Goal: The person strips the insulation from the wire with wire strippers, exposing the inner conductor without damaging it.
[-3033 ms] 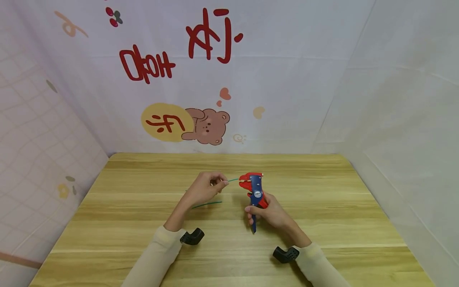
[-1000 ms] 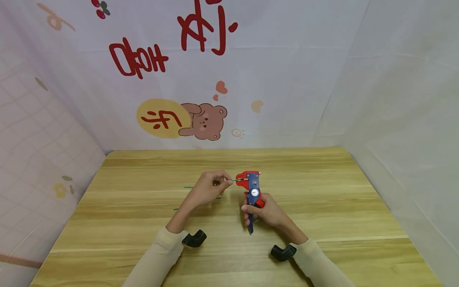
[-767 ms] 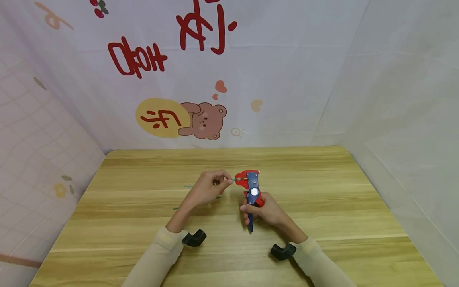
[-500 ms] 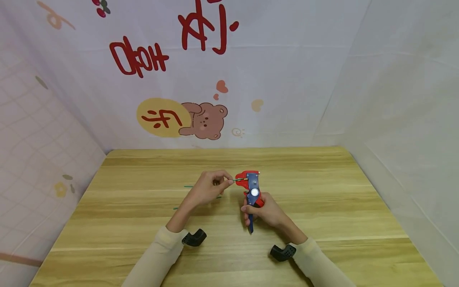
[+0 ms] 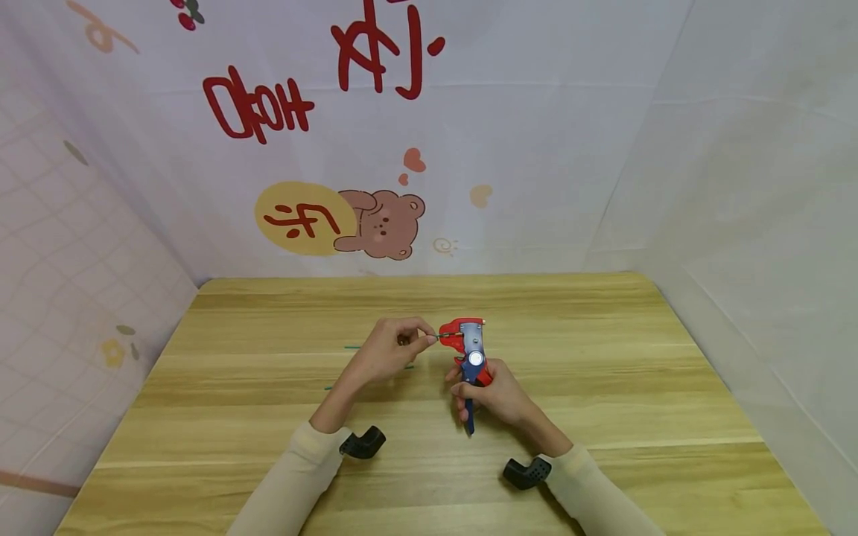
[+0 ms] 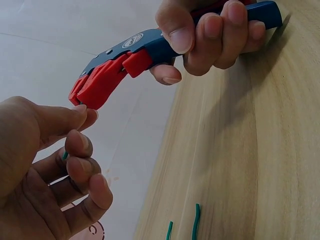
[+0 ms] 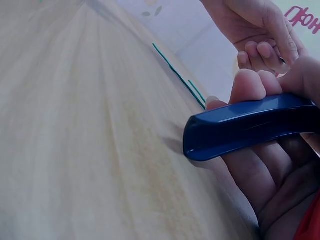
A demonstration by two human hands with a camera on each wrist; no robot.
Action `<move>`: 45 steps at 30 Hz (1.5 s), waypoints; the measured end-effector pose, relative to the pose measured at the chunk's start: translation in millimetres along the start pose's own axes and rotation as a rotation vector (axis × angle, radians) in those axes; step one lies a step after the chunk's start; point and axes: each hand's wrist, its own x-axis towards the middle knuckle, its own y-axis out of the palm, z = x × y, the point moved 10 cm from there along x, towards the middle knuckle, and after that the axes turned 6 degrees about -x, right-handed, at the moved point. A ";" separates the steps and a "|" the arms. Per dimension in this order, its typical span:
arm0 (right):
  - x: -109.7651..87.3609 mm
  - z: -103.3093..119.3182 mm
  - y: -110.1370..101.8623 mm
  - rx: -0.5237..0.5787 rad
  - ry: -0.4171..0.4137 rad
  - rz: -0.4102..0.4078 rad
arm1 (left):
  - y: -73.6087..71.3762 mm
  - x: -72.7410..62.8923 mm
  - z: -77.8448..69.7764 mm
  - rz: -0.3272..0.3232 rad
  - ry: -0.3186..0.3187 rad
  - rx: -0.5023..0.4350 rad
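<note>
My right hand (image 5: 501, 391) grips the handles of a red and blue wire stripper (image 5: 473, 344), which stands upright in the head view with its red nose to the left. Across from it, my left hand (image 5: 390, 351) pinches a short green wire (image 6: 65, 155) between thumb and forefinger. The wire runs into the stripper's red jaws, and the left fingertips sit right at the nose. Most of that wire is hidden by the fingers. In the right wrist view, the blue handle (image 7: 240, 125) lies across the curled fingers.
Two more green wires lie on the wooden table, partly behind my left forearm; the left wrist view shows a longer wire (image 6: 196, 220) and a shorter wire (image 6: 169, 231). A printed cloth (image 5: 536, 149) hangs behind the table (image 5: 637, 357) and at both sides.
Since three seconds ago, the left fingers and stripper have come together, and the red jaws have closed over the wire. Just now a right finger has straightened slightly off the handle.
</note>
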 end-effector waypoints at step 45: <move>0.9 -1.1 -1.6 -0.054 -0.003 -0.054 | -3.1 -0.7 -4.3 -0.004 0.016 0.022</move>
